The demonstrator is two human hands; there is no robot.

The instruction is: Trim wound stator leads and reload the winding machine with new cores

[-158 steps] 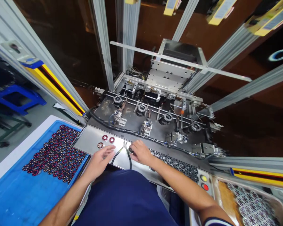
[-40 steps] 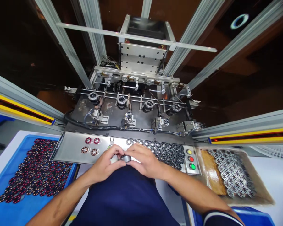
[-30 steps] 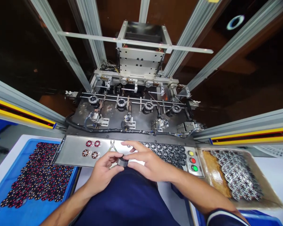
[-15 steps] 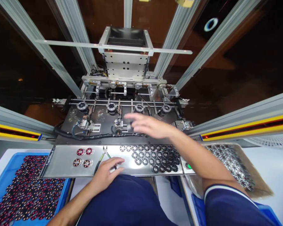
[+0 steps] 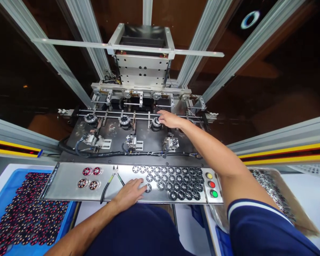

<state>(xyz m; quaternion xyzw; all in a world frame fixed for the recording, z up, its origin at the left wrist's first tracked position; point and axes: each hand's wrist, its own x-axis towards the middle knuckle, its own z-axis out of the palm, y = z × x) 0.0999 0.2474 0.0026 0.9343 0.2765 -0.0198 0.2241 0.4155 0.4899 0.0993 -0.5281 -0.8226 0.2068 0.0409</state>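
My right hand (image 5: 169,119) reaches forward over the machine, its fingertips closed on a stator core (image 5: 157,120) at the third holder from the left. The fingers partly cover that core. Slotted cores also sit in the first holder (image 5: 91,118) and the second holder (image 5: 124,120). On the metal tray, my left hand (image 5: 130,192) rests low, fingers bent with the tips at the edge of a loose stator core (image 5: 148,187). Just left of that hand lies a pair of cutters (image 5: 115,173) with its handles spread. Several more bare cores (image 5: 178,178) stand in rows to the right.
Red-and-black wound parts (image 5: 92,176) lie at the tray's left. A blue bin (image 5: 8,185) of similar parts stands further left. Yellow, red and green buttons (image 5: 211,184) are at the tray's right end. Beyond is a box of cores (image 5: 274,192). Yellow-framed light bars flank the machine.
My right hand has moved forward to the third holder. My left hand has shifted right onto a core, which now sits further apart from its row. The view has moved slightly.
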